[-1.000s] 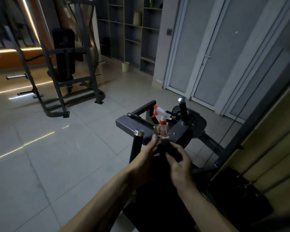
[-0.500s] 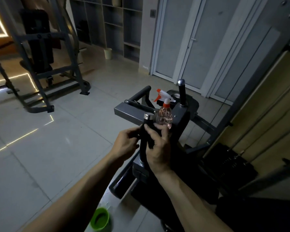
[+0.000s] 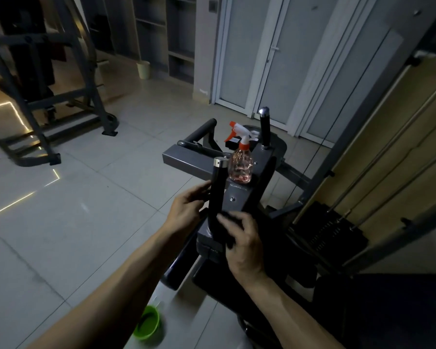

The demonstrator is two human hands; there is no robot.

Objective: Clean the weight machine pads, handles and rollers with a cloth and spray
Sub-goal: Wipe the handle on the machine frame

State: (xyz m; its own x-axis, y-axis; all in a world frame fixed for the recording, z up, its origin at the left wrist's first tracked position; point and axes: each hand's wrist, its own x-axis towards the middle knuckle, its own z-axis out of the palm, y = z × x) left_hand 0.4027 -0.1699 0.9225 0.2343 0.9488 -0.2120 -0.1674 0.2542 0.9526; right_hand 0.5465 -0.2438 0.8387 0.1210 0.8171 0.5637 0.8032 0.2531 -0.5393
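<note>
Head view, dim room. Weight machine (image 3: 247,197) fills centre-right; I read us at the handle step. Near handle (image 3: 217,192) stands upright, slightly tilted, chrome cap (image 3: 220,162) on top, its long axis running up and away from me. Right hand (image 3: 244,238) sits at its base, fingers curled round a dark cloth (image 3: 227,234) pressed to the foot of the grip; the cloth is hard to make out in this light. Left hand (image 3: 186,207) is at the grip's left side, mid-height, fingers bent toward it; I can't tell if it truly grips. Spray bottle (image 3: 240,167) stands on the machine just behind the handle, untouched. My call: the right hand is the working one, and the wipe must travel upward along the handle toward the cap.
</note>
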